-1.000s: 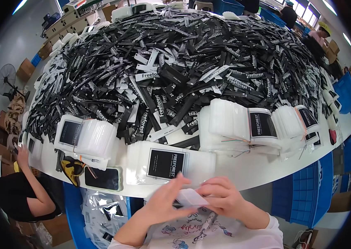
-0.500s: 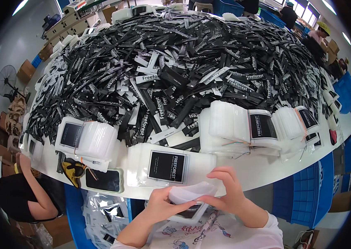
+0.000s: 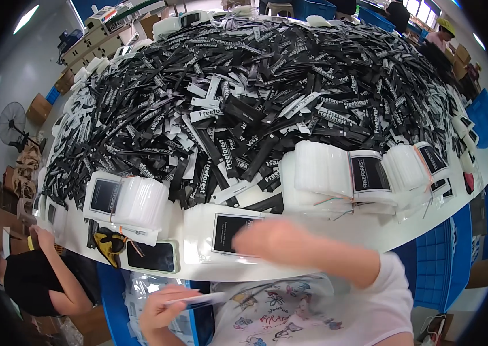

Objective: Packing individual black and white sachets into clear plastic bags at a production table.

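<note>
My left hand (image 3: 163, 311) is low, over the blue bin in front of the table. Its fingers and thumb pinch a thin white plastic pouch (image 3: 202, 300), seen nearly edge-on. Stretched across the table edge, my right hand (image 3: 270, 239) covers the right part of a stack of white pouches (image 3: 198, 230) with a black label panel on top. Motion smears its fingers, so whether it touches the stack or grips anything cannot be made out. Just left of the stack lies a phone (image 3: 153, 256) in a pale case, with yellow-and-black scissors (image 3: 107, 245) beside it.
A huge heap of slim black and white packets (image 3: 255, 86) covers most of the table. Banded pouch bundles stand at left (image 3: 131, 199) and right (image 3: 324, 173). Below the edge, a blue bin (image 3: 111, 294) holds pouches. A co-worker's arm (image 3: 65, 277) is at left; blue crates (image 3: 440, 259) stand right.
My hands have parted: the left moved down and left with a white pouch, while the right let go of it and swung up and left over the stack.
</note>
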A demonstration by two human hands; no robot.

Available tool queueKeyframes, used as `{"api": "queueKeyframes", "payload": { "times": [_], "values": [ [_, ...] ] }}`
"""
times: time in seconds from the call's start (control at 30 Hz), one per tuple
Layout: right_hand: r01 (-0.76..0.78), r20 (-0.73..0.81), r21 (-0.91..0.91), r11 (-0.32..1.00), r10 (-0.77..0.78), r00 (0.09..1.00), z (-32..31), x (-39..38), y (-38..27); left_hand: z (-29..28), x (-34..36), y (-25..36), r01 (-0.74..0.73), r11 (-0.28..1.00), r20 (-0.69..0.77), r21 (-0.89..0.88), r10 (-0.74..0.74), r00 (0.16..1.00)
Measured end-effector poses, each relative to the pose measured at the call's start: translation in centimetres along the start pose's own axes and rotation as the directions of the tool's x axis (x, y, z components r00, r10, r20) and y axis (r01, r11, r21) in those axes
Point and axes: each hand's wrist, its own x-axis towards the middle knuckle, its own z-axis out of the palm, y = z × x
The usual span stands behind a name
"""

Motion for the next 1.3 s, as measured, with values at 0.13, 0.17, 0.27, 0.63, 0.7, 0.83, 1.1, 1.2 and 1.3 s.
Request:
{"api": "queueKeyframes", "payload": {
  "times": [0.13, 0.17, 0.27, 0.63, 0.7, 0.83, 1.1, 1.2, 1.3],
  "values": [
    [-0.116, 0.153, -0.707, 0.697, 0.311, 0.938, -2.1, 6.1, 8.2, -2.2, -3.5, -1.5, 0.321, 0.857, -0.103, 0.403, -0.306, 0.946],
    [-0.064, 0.194, -0.816, 0.575, 0.376, 0.906, -2.2, 6.5, 9.6, -1.9, -3.4, -1.3, 0.313, 0.856, -0.099, 0.411, -0.299, 0.949],
    [0.079, 0.368, -0.773, 0.630, 0.343, 0.864, -3.3, 7.4, 10.9, -1.7, -4.7, -2.2, 0.303, 0.940, -0.019, 0.156, -0.304, 0.953],
    [-0.022, 0.276, -0.466, 0.884, 0.169, 0.946, 2.4, 7.8, 9.1, 6.9, 9.3, -1.3, -0.378, 0.811, 0.160, 0.446, 0.343, 0.925],
    [0.042, 0.160, -0.466, 0.884, 0.037, 0.986, 1.5, 7.9, 8.4, 8.3, 10.6, -2.3, -0.400, 0.718, 0.179, 0.570, 0.366, 0.913],
    [0.087, -0.296, -0.171, 0.981, -0.135, 0.946, -2.6, 3.3, 2.8, 8.8, 10.8, -5.2, -0.416, 0.634, 0.203, 0.652, 0.383, 0.901],
    [-0.155, -0.715, 0.677, 0.720, 0.693, 0.097, 5.8, -15.5, 1.3, 8.8, 10.2, -3.8, -0.399, 0.728, 0.069, 0.557, 0.439, 0.896],
    [-0.250, -0.890, 0.384, 0.889, 0.428, 0.155, 5.3, -14.4, 0.3, 8.9, 11.1, -2.2, -0.468, 0.660, -0.023, 0.588, 0.592, 0.806],
    [-0.233, -0.643, 0.737, 0.634, 0.765, 0.048, 6.2, -15.0, 1.6, 9.8, 11.4, -0.8, -0.530, 0.572, -0.009, 0.626, 0.685, 0.729]
  ]
}}
